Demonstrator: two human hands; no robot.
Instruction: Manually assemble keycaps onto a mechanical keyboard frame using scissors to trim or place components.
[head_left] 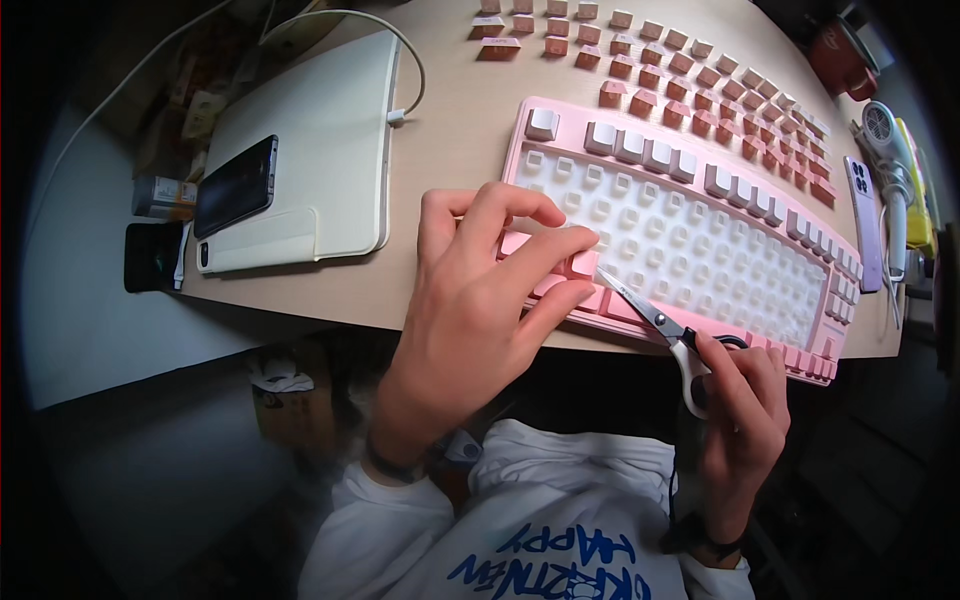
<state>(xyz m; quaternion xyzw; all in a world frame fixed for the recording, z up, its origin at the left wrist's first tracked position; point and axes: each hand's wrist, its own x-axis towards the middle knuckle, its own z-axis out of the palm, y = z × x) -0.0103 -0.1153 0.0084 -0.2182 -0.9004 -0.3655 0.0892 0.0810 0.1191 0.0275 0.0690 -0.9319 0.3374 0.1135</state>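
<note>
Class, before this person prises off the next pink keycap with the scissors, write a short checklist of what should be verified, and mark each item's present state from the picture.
1. Scissors gripped by right hand at the handle: ok.
2. Blade tip set under the pink keycap: cannot tell, the left hand's fingers crowd it.
3. Left hand steadies the keycap: ok, fingers pinch it.
4. Fingers out of the blade's path: not ok, they sit right at the tip.
5. Keyboard flat on the desk: ok.
6. Removed keycaps laid out of the way: ok.
</note>
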